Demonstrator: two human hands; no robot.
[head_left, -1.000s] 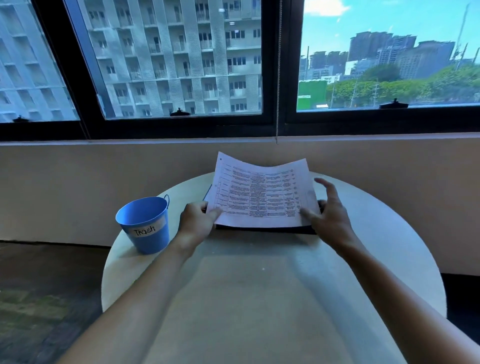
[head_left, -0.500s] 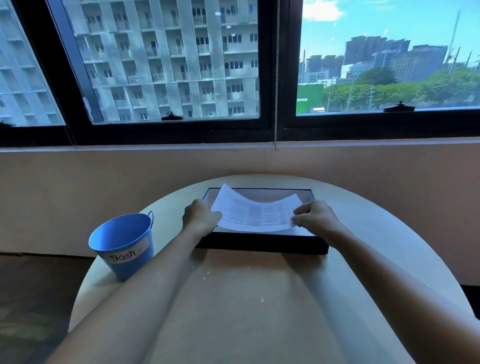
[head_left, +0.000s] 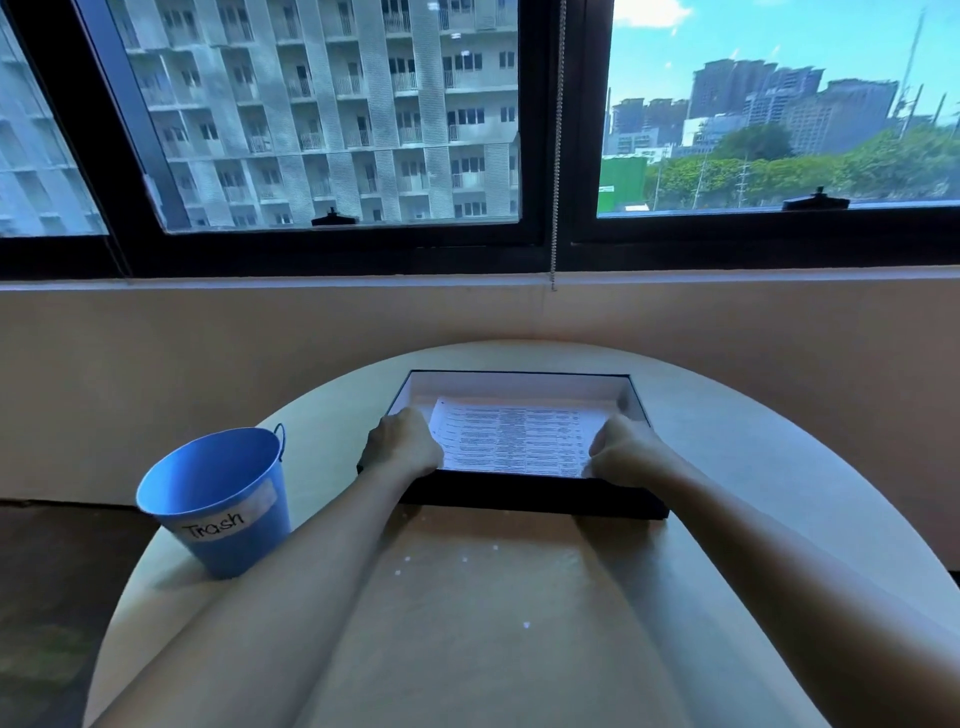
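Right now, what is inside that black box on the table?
A printed sheet lies in the black box, left hand and right hand gripping its side edges. Anything beneath the sheet is covered.

An office-like room on an upper floor of a city building. A wide black-framed window (head_left: 311, 252) fills the top of the frame, showing a grey apartment block (head_left: 322, 104) at upper left and distant towers (head_left: 779, 104) and trees (head_left: 831, 166) at upper right. Below, at centre, a round pale tabletop (head_left: 753, 467) carries a black document tray (head_left: 519, 499) holding a printed sheet (head_left: 519, 441), with a blue bucket (head_left: 218, 499) labelled "Trash" at lower left.
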